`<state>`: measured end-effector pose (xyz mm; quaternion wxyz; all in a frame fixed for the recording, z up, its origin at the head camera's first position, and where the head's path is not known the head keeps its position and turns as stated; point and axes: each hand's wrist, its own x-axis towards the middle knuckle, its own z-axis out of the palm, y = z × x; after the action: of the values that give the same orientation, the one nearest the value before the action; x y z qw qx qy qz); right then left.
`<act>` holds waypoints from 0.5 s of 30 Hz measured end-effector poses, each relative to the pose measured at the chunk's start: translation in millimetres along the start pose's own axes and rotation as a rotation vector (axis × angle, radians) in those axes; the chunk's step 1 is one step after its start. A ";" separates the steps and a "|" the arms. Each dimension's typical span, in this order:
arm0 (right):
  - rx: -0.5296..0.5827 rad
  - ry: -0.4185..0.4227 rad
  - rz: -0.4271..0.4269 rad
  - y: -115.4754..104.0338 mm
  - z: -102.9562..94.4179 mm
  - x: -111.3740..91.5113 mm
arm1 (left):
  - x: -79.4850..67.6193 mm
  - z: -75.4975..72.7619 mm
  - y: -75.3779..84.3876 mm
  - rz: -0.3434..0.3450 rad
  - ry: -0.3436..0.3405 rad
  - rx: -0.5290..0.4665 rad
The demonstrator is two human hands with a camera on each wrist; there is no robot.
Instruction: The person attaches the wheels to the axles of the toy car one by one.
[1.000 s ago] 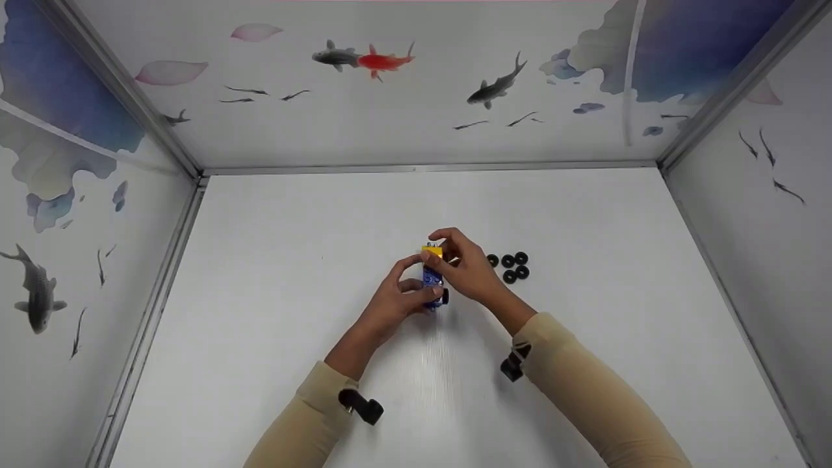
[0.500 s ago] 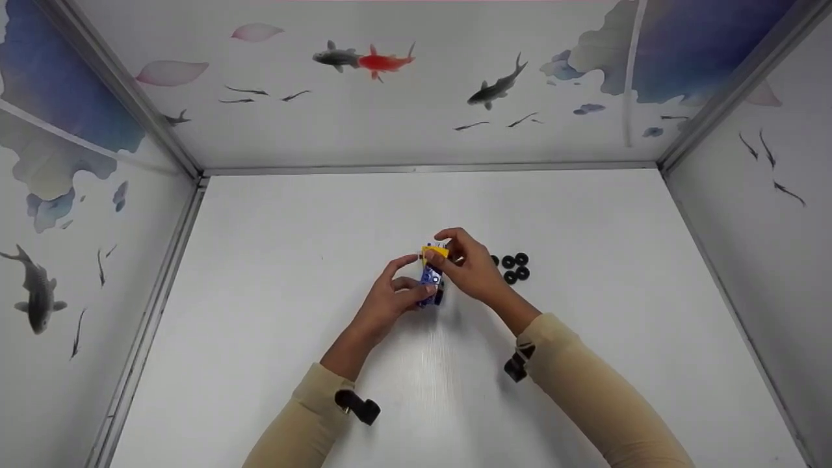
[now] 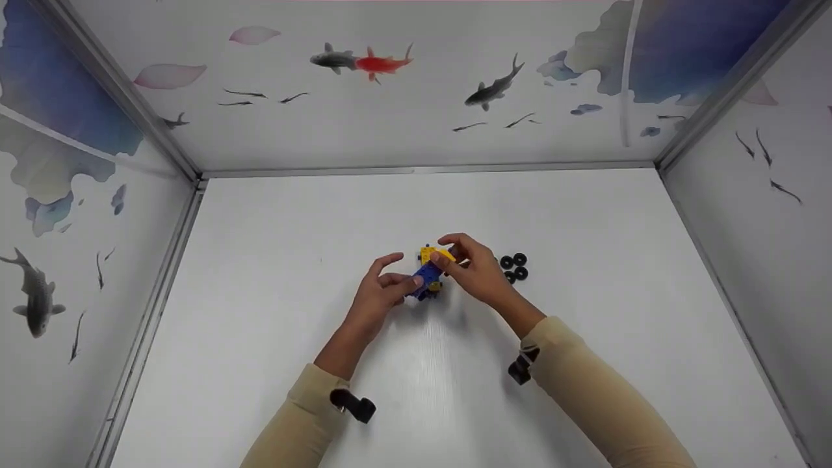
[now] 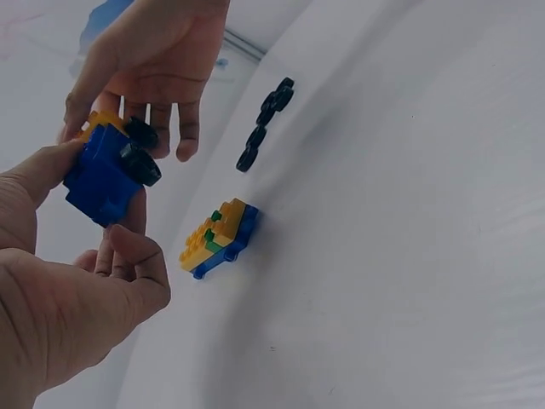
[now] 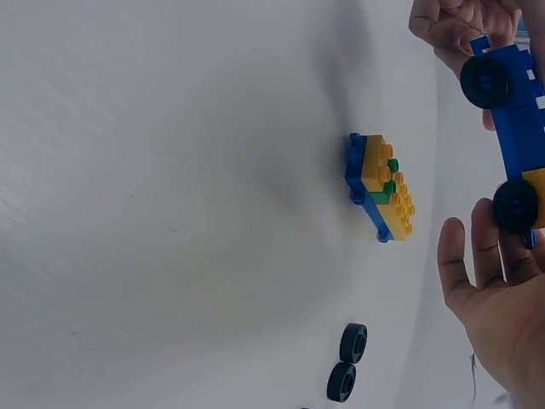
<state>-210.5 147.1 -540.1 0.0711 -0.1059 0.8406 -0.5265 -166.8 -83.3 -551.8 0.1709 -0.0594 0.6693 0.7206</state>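
A toy car of blue and yellow building blocks (image 3: 428, 275) is held above the table between both hands, tilted to the right. In the left wrist view, black wheels (image 4: 140, 164) show on the car's side. My left hand (image 3: 376, 296) pinches the blue end, its index finger raised away from the car. At the yellow end, my right hand (image 3: 480, 272) grips with the thumb on top; its other fingers are partly hidden. Below them on the table lies a second block car (image 5: 381, 187), yellow and green on a blue base, partly covered in the head view.
Several loose black wheels (image 3: 520, 273) lie on the white table (image 3: 292, 260) to the right of my right hand. Printed wall panels (image 3: 416, 110) stand at the back and both sides. Each wrist carries a black camera (image 3: 354, 406).
The held car has turned clockwise, its yellow end swinging right, and uncovered part of the second car. My left hand has shifted slightly left, with its index finger lifted off.
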 end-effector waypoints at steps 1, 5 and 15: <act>-0.003 -0.003 0.006 0.8 -0.5 -0.5 | 0.4 -0.5 0.0 0.000 0.009 -0.005; -0.014 -0.029 0.023 2.1 -2.6 -3.4 | 2.1 -2.4 0.4 0.009 0.037 -0.018; -0.026 -0.166 0.006 5.1 -7.2 -7.5 | 4.9 -3.9 3.7 0.000 0.084 -0.011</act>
<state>-205.4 157.5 -541.5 0.1407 -0.1476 0.8389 -0.5047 -173.1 -86.4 -550.2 0.1421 -0.0904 0.6721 0.7211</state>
